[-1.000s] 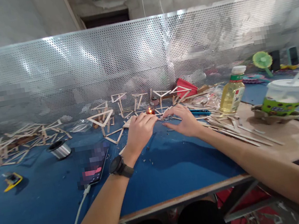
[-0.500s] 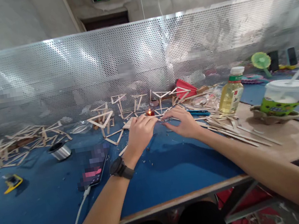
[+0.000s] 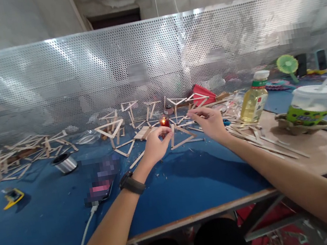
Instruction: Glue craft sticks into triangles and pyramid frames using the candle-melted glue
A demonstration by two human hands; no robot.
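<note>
My left hand [image 3: 155,145], with a dark watch on its wrist, is closed in a pinch at the left side of a triangle of thin wooden sticks [image 3: 184,141]. Off to the right, my right hand [image 3: 210,122] is raised above the table with thumb and fingertips pressed together; whatever lies between them is too small to make out. A lit candle [image 3: 164,121] in a small reddish holder burns just behind my left fingertips. Behind both hands stand several stick frames with triangular tops [image 3: 176,101].
Loose wooden sticks [image 3: 259,140] lie right of my right hand, near a drink bottle [image 3: 253,101] and a lidded cup [image 3: 310,108]. At left are a phone [image 3: 105,178] with a cable, a wire spool [image 3: 64,163] and a yellow tool [image 3: 13,197]. A perforated metal screen [image 3: 81,77] borders the back.
My hands, close together before, have moved apart, the right one rightward and up. The stick triangle now shows between them at my left fingertips. The candle is more exposed.
</note>
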